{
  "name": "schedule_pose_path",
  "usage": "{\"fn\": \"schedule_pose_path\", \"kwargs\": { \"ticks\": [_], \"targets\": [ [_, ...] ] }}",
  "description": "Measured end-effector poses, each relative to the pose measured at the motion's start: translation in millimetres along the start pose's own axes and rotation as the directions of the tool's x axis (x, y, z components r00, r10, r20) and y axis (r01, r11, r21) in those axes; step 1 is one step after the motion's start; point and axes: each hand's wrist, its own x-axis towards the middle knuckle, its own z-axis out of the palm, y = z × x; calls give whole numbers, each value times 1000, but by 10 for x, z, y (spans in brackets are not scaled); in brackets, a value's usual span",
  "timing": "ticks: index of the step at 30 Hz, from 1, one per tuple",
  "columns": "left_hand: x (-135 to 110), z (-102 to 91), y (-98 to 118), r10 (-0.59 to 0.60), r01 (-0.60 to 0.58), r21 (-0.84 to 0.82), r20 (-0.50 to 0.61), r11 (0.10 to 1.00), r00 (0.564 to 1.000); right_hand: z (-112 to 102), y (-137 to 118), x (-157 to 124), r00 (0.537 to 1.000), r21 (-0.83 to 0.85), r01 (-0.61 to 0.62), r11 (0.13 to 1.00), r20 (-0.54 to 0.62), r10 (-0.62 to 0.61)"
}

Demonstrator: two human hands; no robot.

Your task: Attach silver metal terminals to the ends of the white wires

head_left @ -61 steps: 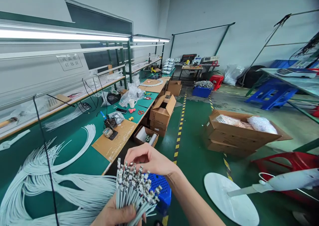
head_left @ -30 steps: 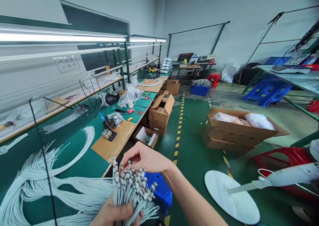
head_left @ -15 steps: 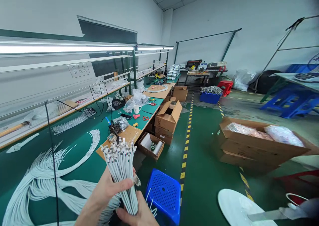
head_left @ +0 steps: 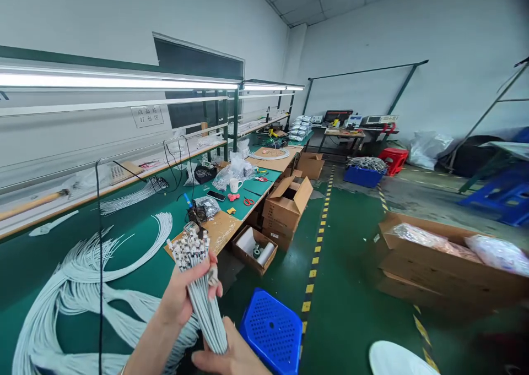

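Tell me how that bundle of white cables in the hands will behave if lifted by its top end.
Probably floppy: past the left hand and right hand the bundle of white cables trails in loose curves over the green bench. Strands may slip apart; no tie shows, only both grips. Packed tight, the gripped stretch stands fairly straight.

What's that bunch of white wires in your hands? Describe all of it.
The bundle of white cables is a tight sheaf of thin, plastic-looking leads, tipped with small connectors, fanned at the top. It tilts slightly left, near the edge of the green bench. The left hand wraps its middle; the right hand holds it lower down.
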Motion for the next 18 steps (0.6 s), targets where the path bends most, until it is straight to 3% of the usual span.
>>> {"fn": "schedule_pose_path", "kwargs": {
  "ticks": [3, 8, 12, 16, 18],
  "targets": [
    [104, -20, 81, -2, 5, -76, 32, 997, 999, 9, -12, -45, 997, 33, -43, 999, -59, 45],
    [238, -93, 63, -22, 23, -30, 37, 999, 999, 46, 14, 33, 981, 5, 1, 1000, -195, 0],
    [341, -90, 136, 8, -8, -42, 19, 999, 1000, 19, 32, 39, 977, -40, 22, 999, -211, -30],
    [432, -150, 365, -103, 104, -20, 57, 994, 993, -60, 91, 20, 978, -76, 19, 997, -206, -34],
    [427, -208, 382, -145, 144, 24, 66, 989, 987, -133, 122, 47, 981, -82, 2, 997, -194, -18]
  ]
}}
